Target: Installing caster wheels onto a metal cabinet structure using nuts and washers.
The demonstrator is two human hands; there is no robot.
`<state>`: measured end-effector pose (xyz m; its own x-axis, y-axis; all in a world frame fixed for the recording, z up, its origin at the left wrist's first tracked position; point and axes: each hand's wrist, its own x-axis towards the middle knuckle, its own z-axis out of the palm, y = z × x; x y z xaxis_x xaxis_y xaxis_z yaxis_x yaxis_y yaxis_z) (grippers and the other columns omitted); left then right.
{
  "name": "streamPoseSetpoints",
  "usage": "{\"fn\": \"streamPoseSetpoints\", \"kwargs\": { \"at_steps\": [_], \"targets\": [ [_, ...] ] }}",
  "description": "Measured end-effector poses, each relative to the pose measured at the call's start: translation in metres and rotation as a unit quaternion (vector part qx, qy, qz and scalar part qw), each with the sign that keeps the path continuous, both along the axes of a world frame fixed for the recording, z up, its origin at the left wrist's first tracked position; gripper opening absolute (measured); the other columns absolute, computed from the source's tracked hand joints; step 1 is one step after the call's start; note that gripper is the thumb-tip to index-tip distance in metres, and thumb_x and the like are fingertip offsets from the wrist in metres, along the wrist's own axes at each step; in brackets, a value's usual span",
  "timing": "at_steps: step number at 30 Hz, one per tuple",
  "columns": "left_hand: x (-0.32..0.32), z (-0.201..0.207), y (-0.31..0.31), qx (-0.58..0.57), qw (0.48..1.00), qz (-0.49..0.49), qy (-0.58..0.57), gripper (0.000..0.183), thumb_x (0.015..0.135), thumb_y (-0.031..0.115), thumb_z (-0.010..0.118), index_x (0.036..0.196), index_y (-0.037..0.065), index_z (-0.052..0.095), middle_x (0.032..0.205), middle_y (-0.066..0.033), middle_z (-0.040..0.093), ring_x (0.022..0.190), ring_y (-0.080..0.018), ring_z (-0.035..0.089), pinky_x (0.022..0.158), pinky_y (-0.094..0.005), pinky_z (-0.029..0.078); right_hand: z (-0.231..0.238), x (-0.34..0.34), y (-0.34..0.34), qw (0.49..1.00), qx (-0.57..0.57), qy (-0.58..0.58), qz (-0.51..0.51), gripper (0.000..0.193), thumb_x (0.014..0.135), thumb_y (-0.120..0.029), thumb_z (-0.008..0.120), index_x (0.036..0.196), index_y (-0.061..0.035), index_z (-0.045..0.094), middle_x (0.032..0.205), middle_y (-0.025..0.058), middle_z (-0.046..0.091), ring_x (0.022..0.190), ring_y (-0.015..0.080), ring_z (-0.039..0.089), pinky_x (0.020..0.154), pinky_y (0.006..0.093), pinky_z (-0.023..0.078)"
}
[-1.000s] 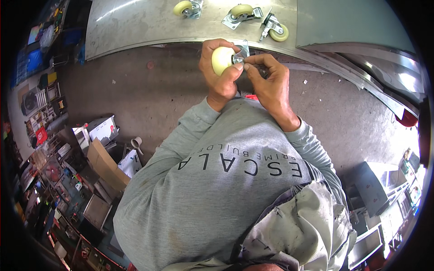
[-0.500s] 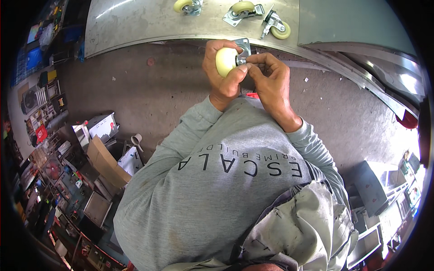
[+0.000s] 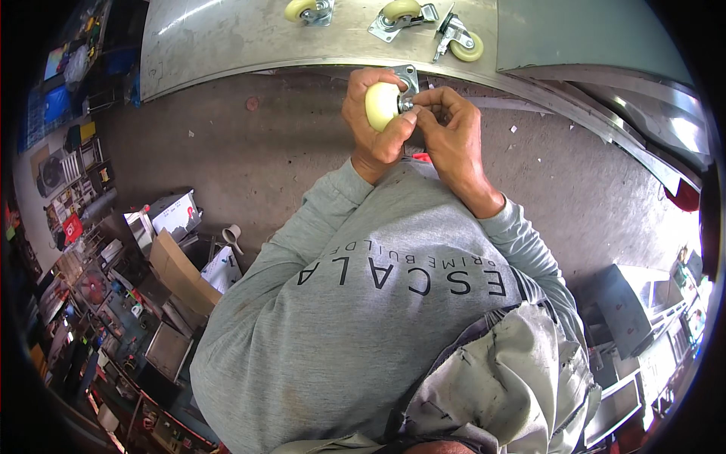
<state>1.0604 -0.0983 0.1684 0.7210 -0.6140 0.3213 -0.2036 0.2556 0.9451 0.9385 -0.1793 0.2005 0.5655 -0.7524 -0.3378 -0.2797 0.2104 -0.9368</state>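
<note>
A caster wheel [image 3: 382, 106] with a cream-coloured tread and a metal mounting plate is held just off the near edge of the metal table. My left hand [image 3: 370, 140] wraps round its wheel, thumb on the near side and fingers over the far side. From the right, my right hand [image 3: 454, 129] pinches at the axle end with thumb and forefinger, where a small shiny nut or bolt end shows. Its other fingers curl inward. The fingertips partly cover the axle fitting.
On the metal table [image 3: 227, 45] beyond my hands lie a plate caster [image 3: 308, 10], a second plate caster [image 3: 401, 15] and a caster with a threaded stem [image 3: 461, 44]. A grey panel [image 3: 582, 34] covers the right. Cardboard [image 3: 181, 272] and a white cup-like thing [image 3: 231, 234] stand at left.
Both hands keep nearly the same place and grip on the caster. The view has shifted slightly, and the table's casters appear a little further left.
</note>
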Motion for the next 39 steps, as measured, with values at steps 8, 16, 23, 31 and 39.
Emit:
{"fn": "streamPoseSetpoints", "kwargs": {
  "at_steps": [8,16,23,31,39],
  "targets": [
    [0.001,-0.007,0.0,0.001,1.0,-0.006,-0.006,0.05,0.068,0.021,0.073,0.114,0.002,0.065,0.099,-0.013,0.069,0.086,-0.0201,0.063,0.078,-0.0365,0.054,-0.005,0.001,-0.003,1.0,-0.012,0.023,0.014,0.017,0.096,-0.008,0.072,0.107,0.0047,0.075,0.087,0.0142,0.077,0.081,0.0187,0.072,0.075,0.0357,0.057],
    [-0.004,-0.006,0.003,0.0,0.987,-0.045,0.155,0.049,0.074,0.021,0.07,0.118,0.0,0.061,0.098,-0.0148,0.072,0.088,-0.0203,0.067,0.085,-0.0345,0.057,-0.017,-0.007,-0.012,0.992,0.05,-0.099,0.054,0.014,0.097,-0.002,0.071,0.11,0.0032,0.074,0.097,0.012,0.078,0.081,0.0175,0.072,0.076,0.0334,0.058],
    [0.006,-0.006,-0.003,-0.087,0.944,-0.063,0.313,0.048,0.078,0.022,0.065,0.119,-0.001,0.059,0.099,-0.0183,0.074,0.095,-0.0251,0.073,0.092,-0.0374,0.06,0.007,-0.014,-0.018,0.992,-0.121,-0.009,0.019,0.017,0.094,-0.003,0.078,0.111,0.0004,0.076,0.099,0.0103,0.08,0.091,0.0157,0.078,0.073,0.0306,0.061],
    [0.007,0.002,-0.003,-0.039,0.941,-0.091,0.324,0.041,0.084,0.021,0.06,0.117,-0.001,0.061,0.098,-0.017,0.072,0.093,-0.025,0.073,0.089,-0.0355,0.059,0.009,-0.016,-0.024,0.943,-0.314,-0.023,0.11,0.021,0.09,-0.001,0.081,0.111,-0.0058,0.078,0.098,0.0123,0.076,0.084,0.0301,0.075,0.071,0.0392,0.059],
    [0.023,0.006,0.004,0.071,0.87,-0.1,0.478,0.033,0.09,0.021,0.061,0.109,-0.003,0.072,0.096,-0.0126,0.072,0.088,-0.0224,0.072,0.085,-0.0342,0.059,0.009,-0.017,-0.033,0.881,-0.41,-0.089,0.218,0.022,0.087,0.003,0.077,0.107,-0.0053,0.074,0.094,0.0138,0.068,0.078,0.0374,0.068,0.069,0.0449,0.055]
  ]
}}
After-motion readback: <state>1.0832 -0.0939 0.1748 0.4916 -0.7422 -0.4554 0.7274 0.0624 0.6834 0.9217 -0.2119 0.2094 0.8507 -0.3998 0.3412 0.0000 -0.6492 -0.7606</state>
